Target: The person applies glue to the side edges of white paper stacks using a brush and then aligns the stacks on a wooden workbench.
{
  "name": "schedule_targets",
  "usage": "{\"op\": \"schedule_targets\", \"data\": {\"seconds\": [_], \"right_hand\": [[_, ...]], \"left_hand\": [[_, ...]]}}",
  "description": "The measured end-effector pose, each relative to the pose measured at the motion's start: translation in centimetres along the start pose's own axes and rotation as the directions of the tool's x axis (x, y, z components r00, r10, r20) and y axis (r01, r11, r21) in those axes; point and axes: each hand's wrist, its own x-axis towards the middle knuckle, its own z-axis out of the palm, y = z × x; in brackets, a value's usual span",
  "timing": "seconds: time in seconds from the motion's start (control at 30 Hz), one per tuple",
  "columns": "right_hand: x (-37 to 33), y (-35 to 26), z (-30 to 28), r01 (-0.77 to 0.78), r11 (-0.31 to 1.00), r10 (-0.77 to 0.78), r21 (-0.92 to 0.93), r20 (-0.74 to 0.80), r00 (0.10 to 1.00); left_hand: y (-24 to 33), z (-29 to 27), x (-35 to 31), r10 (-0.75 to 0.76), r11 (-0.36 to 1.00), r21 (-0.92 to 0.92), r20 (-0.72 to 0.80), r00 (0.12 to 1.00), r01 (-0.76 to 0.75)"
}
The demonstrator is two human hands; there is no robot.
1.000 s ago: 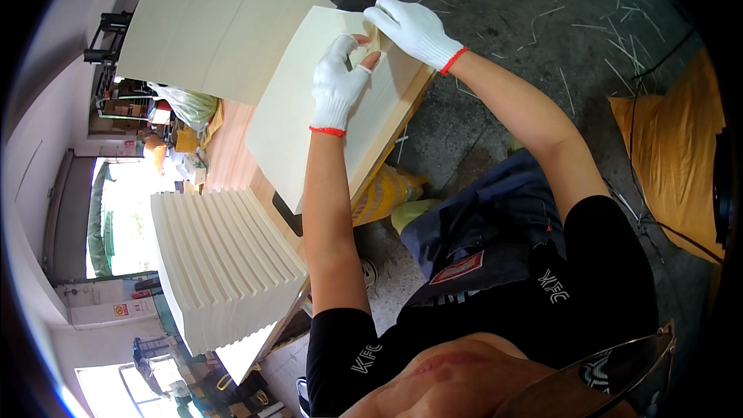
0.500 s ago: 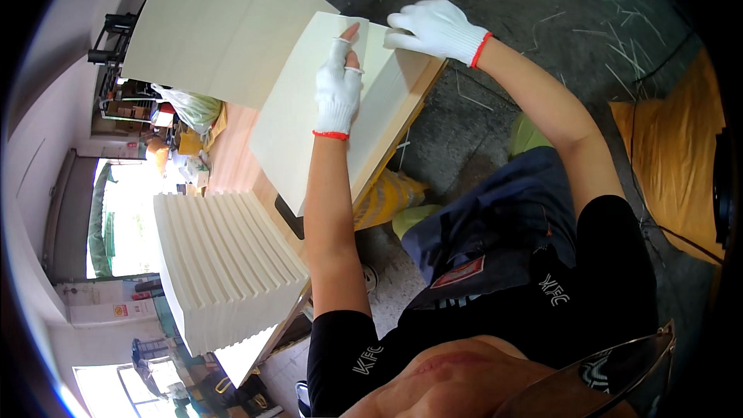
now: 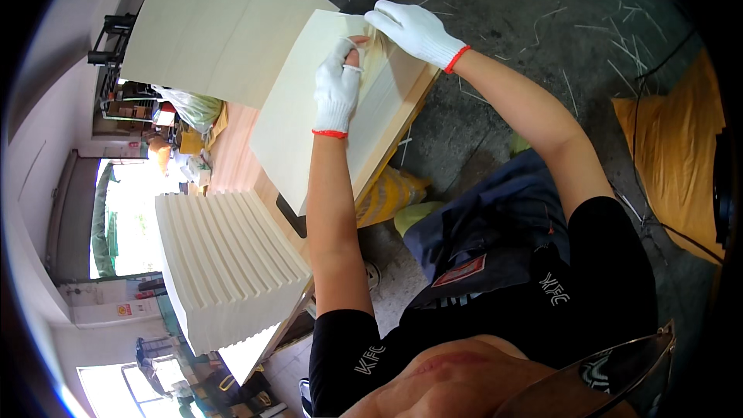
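Observation:
A stack of white sheets point(image 3: 298, 128) lies on the table before me. My left hand point(image 3: 337, 93), in a white glove with bare thumb and index tips, rests on the top sheet with those fingers stretched toward its right edge. At the far right corner, my right hand point(image 3: 414, 31), in a white glove with a red cuff, has its fingers closed on a thin strip point(image 3: 377, 50). The strip looks shiny and brownish and runs along the sheet's edge between both hands. My right fingertips are partly hidden.
A tall stack of thick white sheets point(image 3: 232, 263) in layers stands at the left on the table point(image 3: 232, 135). A large pale board point(image 3: 224, 23) rises at the far side. Scraps lie on the dark floor point(image 3: 534, 0). A yellow sack point(image 3: 673, 162) stands at the right.
My right hand has moved left and closed at the sheet's far corner. My left index finger has bent to the right. A brownish strip now shows between the hands.

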Motion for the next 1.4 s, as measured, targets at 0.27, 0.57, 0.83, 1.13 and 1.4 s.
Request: {"op": "schedule_targets", "data": {"seconds": [0.27,0.57,0.83,1.13,1.4], "right_hand": [[-0.3,0.5,0.2,0.009,1.0,-0.008,0.016,-0.041,0.999],[-0.5,0.5,0.2,0.003,1.0,-0.002,0.026,-0.048,0.999],[-0.5,0.2,-0.3,-0.036,0.999,0.036,-0.019,-0.004,0.999],[-0.6,0.2,0.1,-0.002,1.0,0.002,-0.013,-0.037,0.999],[-0.6,-0.6,-0.4,-0.018,1.0,0.018,-0.004,-0.003,1.0]], "left_hand": [[1.4,0.0,0.0,-0.173,0.985,0.005,0.097,0.98,0.174],[3.0,-0.3,-0.1,-0.239,0.967,-0.057,0.125,0.963,0.248],[2.2,-0.1,0.0,-0.234,0.971,-0.019,0.118,0.965,0.237],[2.7,-0.2,-0.1,-0.27,0.961,-0.027,0.129,0.954,0.276],[0.2,0.7,0.2,0.031,0.997,0.076,-0.088,0.996,-0.024]]}}
